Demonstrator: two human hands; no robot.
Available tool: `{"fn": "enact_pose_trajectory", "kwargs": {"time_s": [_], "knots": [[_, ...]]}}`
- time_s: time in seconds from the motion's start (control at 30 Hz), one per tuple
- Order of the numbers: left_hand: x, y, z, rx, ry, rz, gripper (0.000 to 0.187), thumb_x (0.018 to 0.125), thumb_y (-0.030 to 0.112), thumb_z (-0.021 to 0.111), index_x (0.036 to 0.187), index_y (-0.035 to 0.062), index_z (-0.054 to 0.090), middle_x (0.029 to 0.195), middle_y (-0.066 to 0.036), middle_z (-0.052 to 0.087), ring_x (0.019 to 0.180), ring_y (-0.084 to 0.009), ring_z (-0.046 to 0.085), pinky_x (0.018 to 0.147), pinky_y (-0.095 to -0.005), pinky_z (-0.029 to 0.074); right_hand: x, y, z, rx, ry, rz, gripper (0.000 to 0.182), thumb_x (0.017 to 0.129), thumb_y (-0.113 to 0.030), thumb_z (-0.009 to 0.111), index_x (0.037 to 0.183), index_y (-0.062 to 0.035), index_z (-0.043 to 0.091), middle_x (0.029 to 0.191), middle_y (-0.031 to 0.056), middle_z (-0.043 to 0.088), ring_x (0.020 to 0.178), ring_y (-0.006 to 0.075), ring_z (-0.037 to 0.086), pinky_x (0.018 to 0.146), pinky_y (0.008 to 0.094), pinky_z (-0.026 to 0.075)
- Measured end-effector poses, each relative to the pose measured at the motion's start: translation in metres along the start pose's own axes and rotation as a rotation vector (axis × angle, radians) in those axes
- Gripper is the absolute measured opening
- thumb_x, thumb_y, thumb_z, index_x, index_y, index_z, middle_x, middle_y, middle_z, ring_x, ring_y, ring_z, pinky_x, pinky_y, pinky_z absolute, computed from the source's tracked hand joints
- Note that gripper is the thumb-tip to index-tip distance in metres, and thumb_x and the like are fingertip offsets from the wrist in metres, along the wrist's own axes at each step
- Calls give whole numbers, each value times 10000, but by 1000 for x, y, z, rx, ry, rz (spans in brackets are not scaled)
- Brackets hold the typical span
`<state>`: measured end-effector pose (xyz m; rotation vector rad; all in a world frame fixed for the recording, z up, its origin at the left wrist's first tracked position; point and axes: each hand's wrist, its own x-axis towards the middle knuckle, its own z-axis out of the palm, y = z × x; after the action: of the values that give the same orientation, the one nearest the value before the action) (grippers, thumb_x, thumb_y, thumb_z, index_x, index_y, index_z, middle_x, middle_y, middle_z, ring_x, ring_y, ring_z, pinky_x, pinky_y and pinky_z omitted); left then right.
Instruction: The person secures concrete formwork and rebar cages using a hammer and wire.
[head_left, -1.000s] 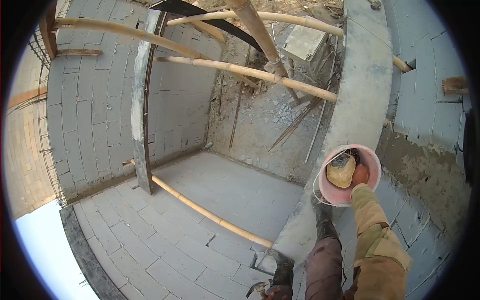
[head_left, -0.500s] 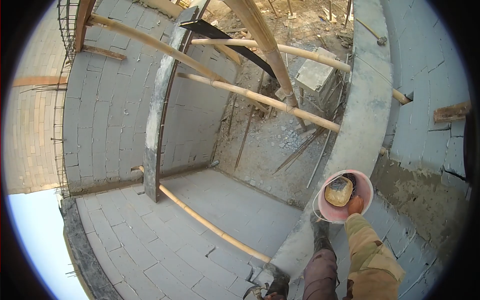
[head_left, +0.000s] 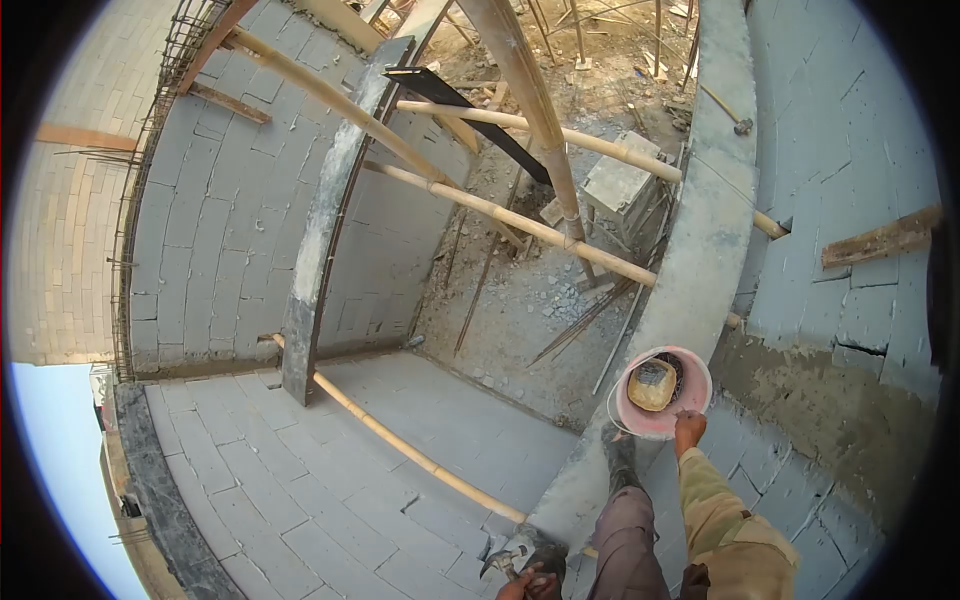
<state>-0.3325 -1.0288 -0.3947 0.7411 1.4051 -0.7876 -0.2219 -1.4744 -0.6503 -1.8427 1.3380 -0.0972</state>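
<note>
A pink bucket [head_left: 700, 385] stands on the concrete beam near my boots. Inside it are a yellowish container [head_left: 652, 398] and dark small pieces too fine to make out. My right hand [head_left: 689, 430] is at the bucket's near right rim, its fingers closed; what they hold, if anything, is hidden. At the bottom edge, my left hand [head_left: 530, 582] is wrapped round the handle of a hammer [head_left: 503, 562], beside my boot.
The concrete beam [head_left: 690, 240] runs away from me, with another hammer [head_left: 742, 126] on it. Bamboo poles [head_left: 530, 225] cross the deep gap on the left. Grey block walls [head_left: 230, 220] surround it. A wooden piece [head_left: 880, 236] juts out at the right.
My right hand has come out of the bucket to its rim. My left hand and the hammer have risen further into view. The whole view has shifted slightly.
</note>
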Motion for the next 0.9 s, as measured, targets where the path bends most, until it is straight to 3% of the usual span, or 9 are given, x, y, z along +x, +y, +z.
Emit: {"fn": "enact_pose_trajectory", "kwargs": {"time_s": [0.03, 0.07, 0.17, 0.2, 0.43, 0.57, 0.67, 0.8, 0.9], "knots": [[-31, -32, -20, 7, 32, -72, 453, 1021, 291, 559, 1384, 37, 468, 858, -142, 661, 1076, -353, 653, 1042, -530, 489, -9, -23, -12, 342, -172, 390, 285, 908, -192, 692, 692, -7, 682, 569, 67, 597, 457, 149, 521, 447, 334, 389], [-49, -22, -2, 54, 78, -77, 425, 1029, 282, 544, 1362, 24, 485, 860, -164, 659, 1008, -350, 678, 987, -512, 539, -26, -77, -36, 595, -296, 518, 290, 949, -197, 668, 705, -45, 634, 552, -26, 491, 436, 76, 399, 427, 249, 294], [-88, -14, 19, 15, 67, -24, 369, 1039, 261, 527, 1360, 79, 517, 838, -88, 590, 1075, -322, 646, 1027, -516, 502, -55, -140, -68, 1050, -480, 477, 157, 989, -137, 617, 887, -18, 606, 723, 25, 570, 546, 80, 457, 484, 229, 348], [-87, -16, 10, -12, 14, -28, 386, 1034, 288, 540, 1360, 83, 515, 850, -82, 649, 1049, -285, 672, 967, -463, 549, -64, -160, -78, 1056, -509, 450, 130, 986, -126, 618, 947, -1, 622, 762, 38, 594, 588, 86, 487, 528, 231, 387], [-104, -21, -16, -5, 4, 16, 404, 1046, 274, 510, 1402, 88, 480, 996, -97, 632, 1073, -270, 664, 985, -469, 548, -125, -233, -124, 1075, -726, 218, 257, 961, -44, 614, 1202, 45, 621, 979, 112, 698, 843, 159, 639, 783, 285, 528], [-131, -27, -34, -172, -27, 76, 414, 1060, 268, 465, 1433, 90, 430, 1261, -136, 588, 1242, -284, 581, 1065, -500, 489, -178, -271, -137, 1022, -842, 204, 257, 947, -38, 629, 1186, 57, 615, 1031, 157, 704, 890, 196, 685, 765, 295, 550], [-170, -23, -40, -459, -394, 183, 444, 1068, 226, 414, 1480, 97, 307, 1589, -158, 317, 1473, -324, 306, 1198, -524, 317, -254, -286, -129, 650, -1094, 156, 249, 928, -33, 648, 1158, 59, 622, 1005, 176, 716, 833, 216, 719, 693, 289, 571], [-204, -17, -53, -666, -633, 370, 456, 1059, 254, 450, 1469, 88, 339, 1566, -150, 348, 1463, -316, 323, 1203, -511, 321, -401, -278, -119, 176, -1392, 129, 141, 878, 12, 686, 978, 107, 661, 849, 187, 718, 696, 238, 729, 593, 291, 592], [-186, -39, -92, -721, -659, 343, 459, 1052, 281, 487, 1461, 91, 396, 1385, -137, 544, 1278, -297, 529, 1087, -492, 452, -495, -248, -117, -13, -1545, 0, 87, 860, 35, 674, 910, 106, 676, 794, 171, 714, 647, 234, 720, 548, 304, 579]]}}
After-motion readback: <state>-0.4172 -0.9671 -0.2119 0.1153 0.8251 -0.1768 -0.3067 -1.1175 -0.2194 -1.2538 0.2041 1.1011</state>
